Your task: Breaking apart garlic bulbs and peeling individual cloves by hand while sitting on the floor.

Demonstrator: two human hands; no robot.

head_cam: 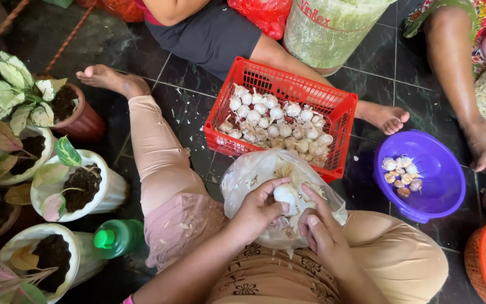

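Garlic bulb sits pinched between both hands above a clear plastic bag of papery skins on the lap. Left hand curls its fingers closed against the bulb's near side; right hand presses thumb and fingertips on its other side. Behind stands a red basket of garlic, then a purple bowl holding several cloves.
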